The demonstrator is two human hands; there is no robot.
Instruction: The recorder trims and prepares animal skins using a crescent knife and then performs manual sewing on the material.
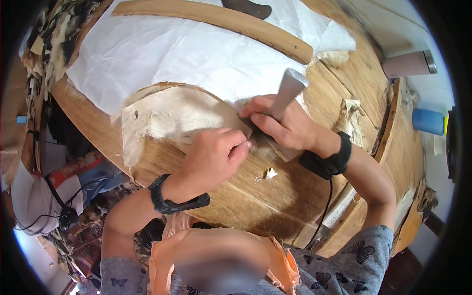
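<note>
A cream piece of hide (177,110) lies on the wooden table in front of me, its fur side showing at the edges. My left hand (214,156) is closed, thumb and fingers pinched at the near right edge of this hide. Just right of it, my right hand (282,125) wraps round a grey metal tool (291,88) whose flared end points up. The tool's lower end is in shadow under that hand, so its working part is hard to make out. A small hide scrap (266,175) rests on the wood below my hands.
White sheeting (191,61) spreads over the table (246,196) behind the hide. A long wooden strip (216,19) lies across it, beside a dark curved piece (248,7). A pink tumbler (409,64) and a blue container (427,121) stand at right. Fur scraps (54,59) hang at left.
</note>
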